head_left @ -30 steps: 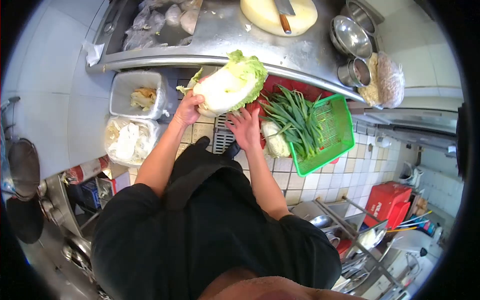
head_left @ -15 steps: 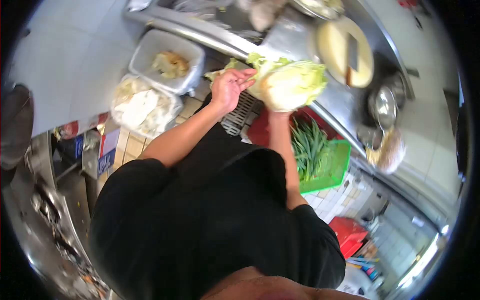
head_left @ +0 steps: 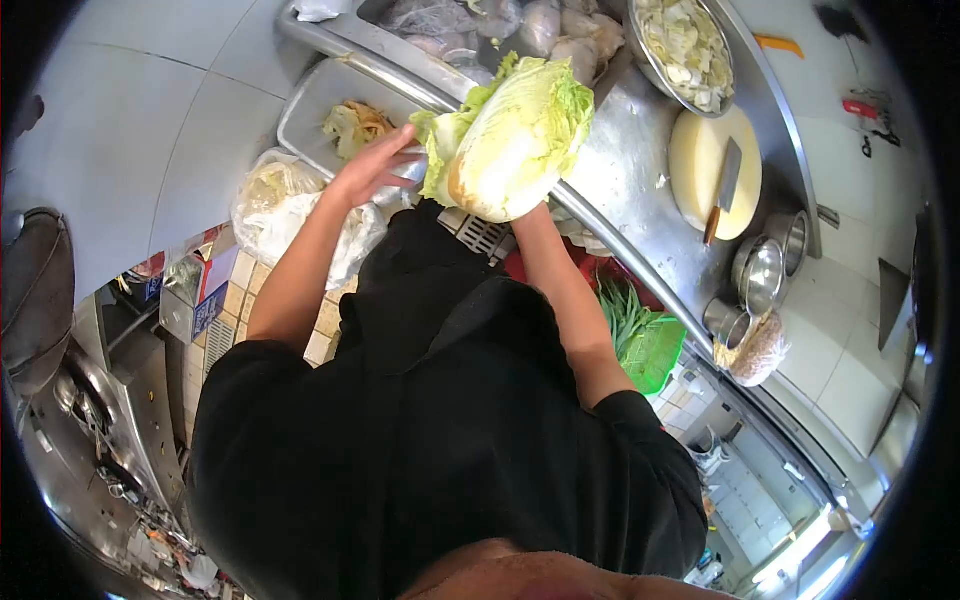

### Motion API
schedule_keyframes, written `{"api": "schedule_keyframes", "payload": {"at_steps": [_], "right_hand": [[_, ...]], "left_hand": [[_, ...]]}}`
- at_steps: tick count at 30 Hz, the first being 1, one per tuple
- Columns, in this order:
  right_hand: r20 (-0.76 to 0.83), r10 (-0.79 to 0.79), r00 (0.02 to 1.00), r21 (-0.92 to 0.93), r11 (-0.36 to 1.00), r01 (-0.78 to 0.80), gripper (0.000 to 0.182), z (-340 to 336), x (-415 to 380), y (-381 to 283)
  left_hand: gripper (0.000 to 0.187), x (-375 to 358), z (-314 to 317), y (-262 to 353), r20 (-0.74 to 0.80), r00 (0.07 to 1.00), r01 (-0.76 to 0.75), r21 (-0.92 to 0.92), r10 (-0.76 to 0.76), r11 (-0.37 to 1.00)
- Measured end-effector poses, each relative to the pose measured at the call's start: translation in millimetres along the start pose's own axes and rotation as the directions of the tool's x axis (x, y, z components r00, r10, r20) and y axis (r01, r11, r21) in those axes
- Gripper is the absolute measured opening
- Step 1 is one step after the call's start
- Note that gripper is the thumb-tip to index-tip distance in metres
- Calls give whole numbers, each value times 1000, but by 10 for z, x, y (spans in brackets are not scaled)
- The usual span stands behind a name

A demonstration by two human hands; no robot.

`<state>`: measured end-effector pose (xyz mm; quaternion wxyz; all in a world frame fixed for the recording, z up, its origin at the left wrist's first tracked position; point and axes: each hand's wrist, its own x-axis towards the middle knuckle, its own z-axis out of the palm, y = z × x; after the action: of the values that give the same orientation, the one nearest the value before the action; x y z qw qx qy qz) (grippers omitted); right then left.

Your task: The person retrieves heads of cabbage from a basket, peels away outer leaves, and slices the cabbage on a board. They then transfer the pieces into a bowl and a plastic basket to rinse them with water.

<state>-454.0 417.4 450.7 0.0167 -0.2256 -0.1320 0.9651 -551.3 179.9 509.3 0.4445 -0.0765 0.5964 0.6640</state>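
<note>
A napa cabbage (head_left: 525,140), pale green with a brownish patch near its base, is held up at the counter's front edge. My right hand (head_left: 532,217) supports it from below, its fingers hidden behind the head. To the left, my left hand (head_left: 375,172) is open, fingers stretched and spread, with the fingertips right by a loose outer leaf (head_left: 440,150). Beyond that hand, a grey plastic bin (head_left: 300,125) contains discarded cabbage leaves (head_left: 357,127).
On the steel counter (head_left: 625,150), a knife (head_left: 727,185) lies on a round cutting board (head_left: 688,165). A bowl of cut cabbage (head_left: 685,55), bagged items (head_left: 430,18) and metal bowls (head_left: 760,272) surround it. Below are a green basket (head_left: 660,355) with leafy greens and a white plastic bag (head_left: 290,215).
The cabbage has moved left along the counter edge with my right hand under it. My left hand has shifted left, its fingers spread wider. The camera view has turned slightly.
</note>
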Motion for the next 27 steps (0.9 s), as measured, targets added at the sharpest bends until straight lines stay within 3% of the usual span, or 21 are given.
{"api": "schedule_keyframes", "payload": {"at_steps": [2,5,8,9,12,13,16,17,18,20,21,24,25,27], "right_hand": [[-34,-24,999,-279,960,14,61,271,153,127],[54,101,993,-180,980,-90,59,794,237,89],[-204,-53,978,-548,833,-69,58,1441,194,92],[-213,-147,966,-713,700,-51,60,1626,146,124],[-22,-387,922,-875,454,170,62,1556,233,258],[-16,-417,909,-818,528,228,62,1587,217,297],[285,-322,903,-930,135,342,63,1693,-15,390],[459,-325,827,-889,-158,430,66,1695,-56,431],[405,-310,860,-913,-83,399,63,1712,-79,453],[292,-260,920,-946,64,318,58,1734,-113,493],[268,-291,918,-953,59,297,48,1733,-116,497],[324,-297,898,-933,55,355,41,1636,-40,532],[351,-336,874,-902,128,412,37,1625,-41,553],[377,-348,858,-868,191,459,37,1647,-38,562]], "left_hand": [[81,-53,252,132,242,967,19,-390,82,921],[81,88,232,-75,340,931,16,-408,136,913],[78,143,109,-333,322,924,96,-715,204,693],[80,104,122,-342,267,940,84,-782,211,617],[79,6,165,-310,160,945,-6,-862,285,507],[76,-31,189,-265,64,955,-108,-834,288,541],[68,-106,262,-135,-221,918,-389,-670,330,633],[65,-109,266,-100,-304,883,-469,-585,357,662],[62,-130,285,-43,-382,839,-539,-491,387,684],[58,-229,330,35,-447,797,-598,-491,406,634],[59,-265,337,48,-472,778,-621,-477,415,622],[59,-316,313,-1,-549,736,-664,-473,396,578],[58,-313,290,-15,-571,725,-675,-479,386,561],[58,-325,188,-30,-544,775,-628,-603,322,492]]}}
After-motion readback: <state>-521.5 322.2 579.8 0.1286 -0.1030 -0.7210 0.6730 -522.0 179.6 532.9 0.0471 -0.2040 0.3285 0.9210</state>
